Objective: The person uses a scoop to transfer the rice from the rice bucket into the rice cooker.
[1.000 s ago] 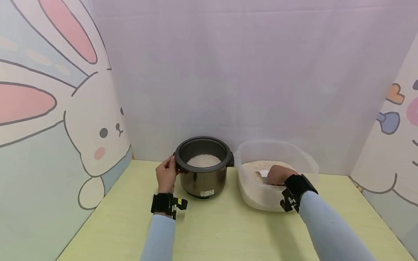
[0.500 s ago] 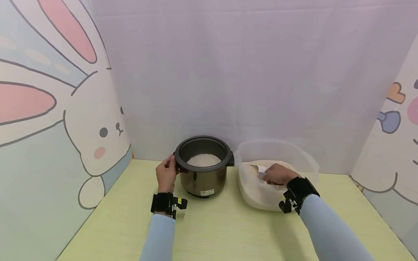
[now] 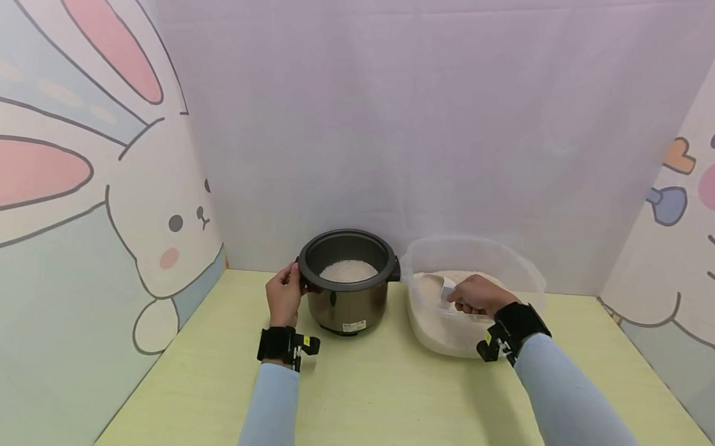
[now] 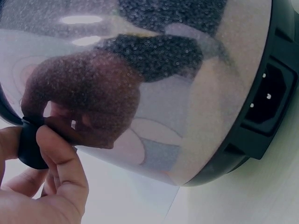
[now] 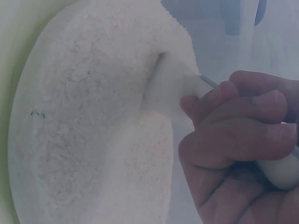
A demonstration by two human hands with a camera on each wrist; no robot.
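Note:
A dark rice cooker stands uncovered, white rice lying in its pot. My left hand pinches the black side handle of the cooker between thumb and fingers. To the right is a translucent plastic tub full of rice. Inside its rim my right hand grips the handle of a white scoop, fingers curled round it. In the right wrist view the scoop's bowl is seen from outside, tilted into the rice; what it contains is hidden.
Both vessels stand side by side on a pale green table, close to the lilac back cloth. Cartoon-printed panels flank the table. The cooker's power socket shows low on its side in the left wrist view.
My right hand has risen slightly in the tub, bringing more of the scoop into view above the rice. My left hand keeps its hold on the cooker's handle.

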